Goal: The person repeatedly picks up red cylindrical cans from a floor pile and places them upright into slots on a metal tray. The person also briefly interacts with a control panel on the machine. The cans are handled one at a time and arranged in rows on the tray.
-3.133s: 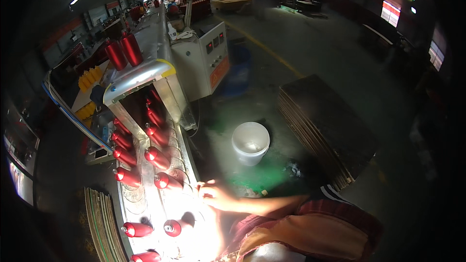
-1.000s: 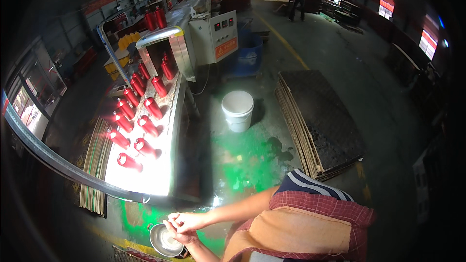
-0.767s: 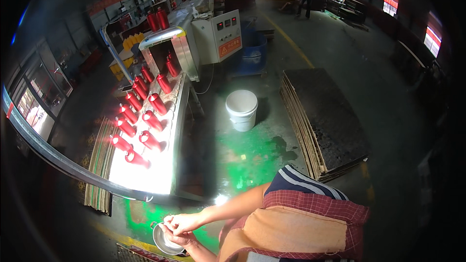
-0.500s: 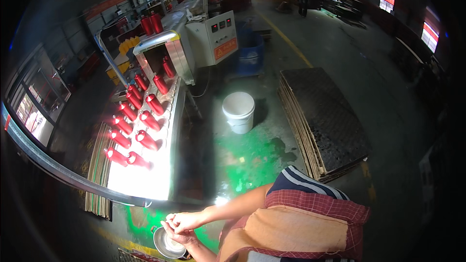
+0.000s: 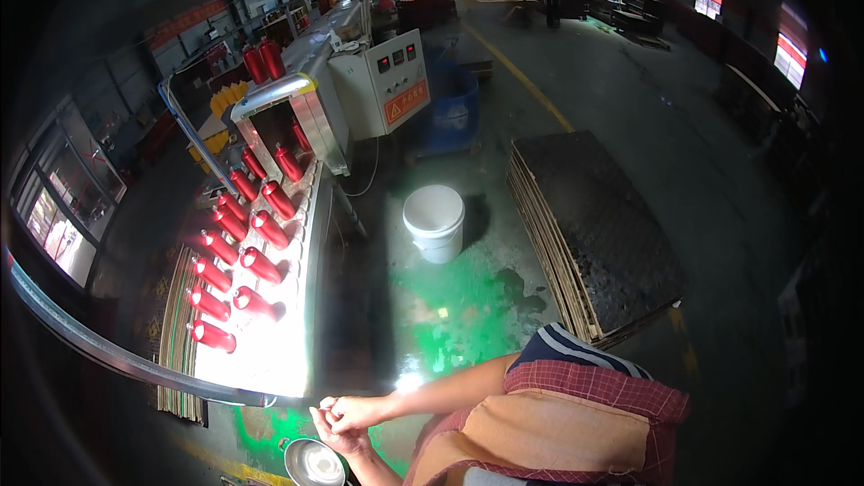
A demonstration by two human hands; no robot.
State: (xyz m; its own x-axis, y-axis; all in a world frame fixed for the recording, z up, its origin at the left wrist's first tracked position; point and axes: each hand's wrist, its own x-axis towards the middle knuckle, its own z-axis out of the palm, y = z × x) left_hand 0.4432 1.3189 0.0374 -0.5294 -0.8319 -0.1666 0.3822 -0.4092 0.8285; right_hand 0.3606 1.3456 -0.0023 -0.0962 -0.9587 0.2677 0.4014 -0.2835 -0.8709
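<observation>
My right hand (image 5: 357, 411) reaches in from the right, its fingers bent into a pinch against my left hand (image 5: 343, 437). The left hand is turned palm up, with its fingers curled about the right fingertips. Whatever lies between them is too small or hidden to make out. Just below the hands, a metal pan (image 5: 290, 460) with small side handles holds something whitish. Beyond it, red bottles (image 5: 261, 265) stand in rows on a brightly lit conveyor (image 5: 283, 355).
The conveyor runs into a metal tunnel machine (image 5: 330, 130) beside a control box (image 5: 382, 81). A white bucket (image 5: 437, 243) stands on the wet green floor, left of a stack of dark boards (image 5: 603, 225). A curved metal rail (image 5: 108, 342) crosses before the conveyor. People are far back.
The whole view has shifted a little, with the bucket and machine lower and farther left. My hands stay together, now at the pan's upper right edge rather than over its middle.
</observation>
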